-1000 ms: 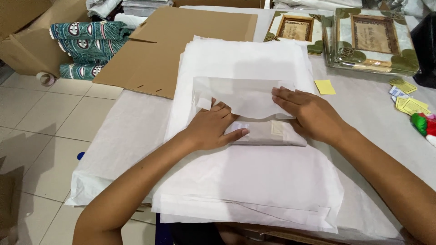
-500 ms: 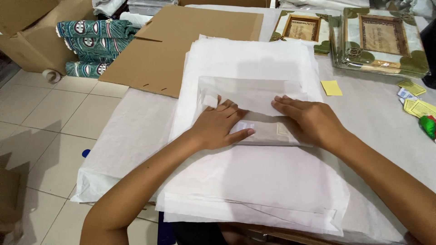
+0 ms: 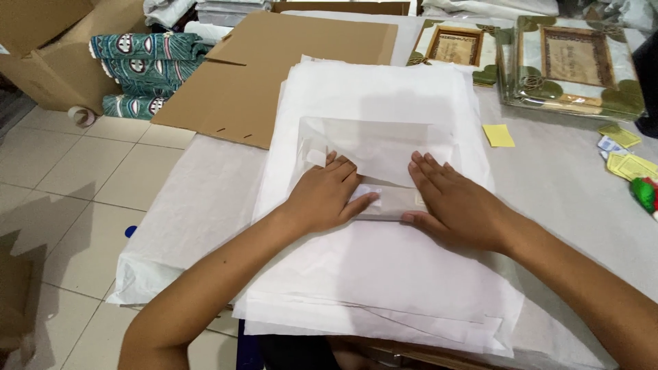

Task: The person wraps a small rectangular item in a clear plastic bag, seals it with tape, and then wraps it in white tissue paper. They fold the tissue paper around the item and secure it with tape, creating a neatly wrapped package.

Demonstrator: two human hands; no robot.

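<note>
Pale tiled floor (image 3: 75,185) (soft shadows at left) beside a white-covered bench (image 3: 569,205); cardboard boxes (image 3: 41,48) behind.

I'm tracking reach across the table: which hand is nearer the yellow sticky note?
Right. The right hand lies flat on the white paper stack, below-left of the yellow sticky note; the left hand presses farther left.

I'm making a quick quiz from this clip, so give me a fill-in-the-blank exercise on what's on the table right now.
1. Both hands, left hand and right hand, press flat on a wrapped item atop a stack of ____ paper.
2. The small sticky note is ____.
3. The flattened sheet past the stack is made of ____.

Missing words: white; yellow; cardboard
</note>
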